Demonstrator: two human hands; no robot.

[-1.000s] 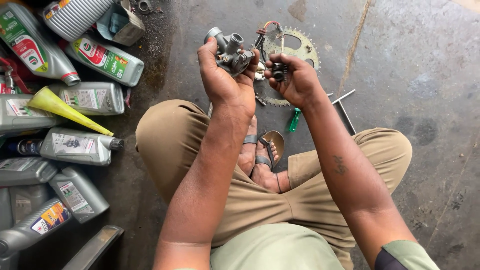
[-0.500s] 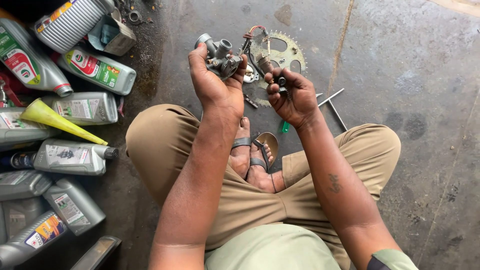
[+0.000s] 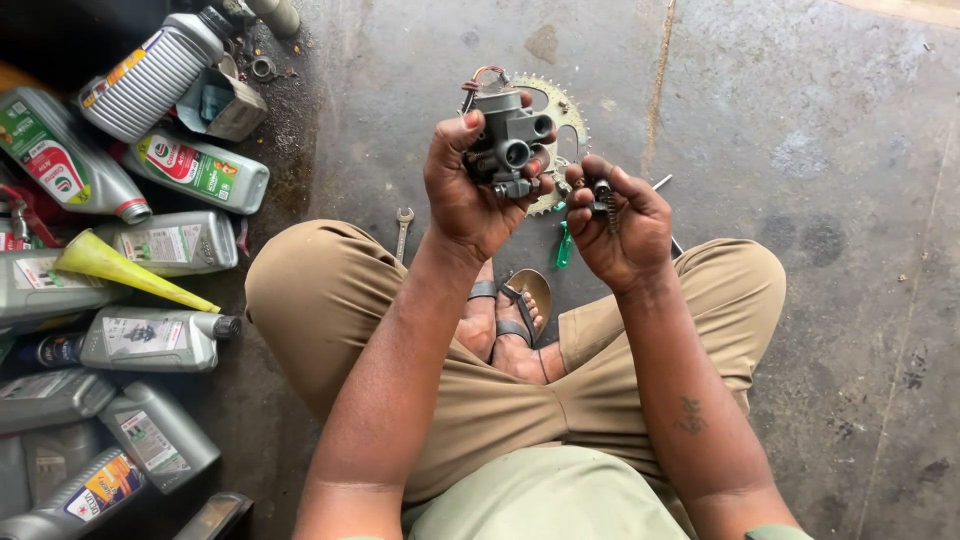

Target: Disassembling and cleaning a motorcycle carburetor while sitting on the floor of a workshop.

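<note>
I sit cross-legged on a concrete floor. My left hand [image 3: 466, 196] grips a small grey metal carburetor body [image 3: 508, 143] with round ports, held up at chest height. Beside it, my right hand [image 3: 622, 228] pinches a small dark screw with a coil spring [image 3: 604, 194] between thumb and fingers, close to the carburetor's right side. Behind both hands a toothed chain sprocket [image 3: 560, 115] lies flat on the floor.
Several grey oil bottles [image 3: 150, 340] lie piled at the left, with a yellow funnel [image 3: 120, 268] across them. A small wrench [image 3: 401, 230] and a green-handled screwdriver [image 3: 564, 246] lie on the floor by my knees. My sandalled feet [image 3: 510, 322] are tucked in front.
Both hands have shifted rightward in view as my head moved. The carburetor body has been turned in my left hand, and my right hand now holds the spring screw closer to it.
</note>
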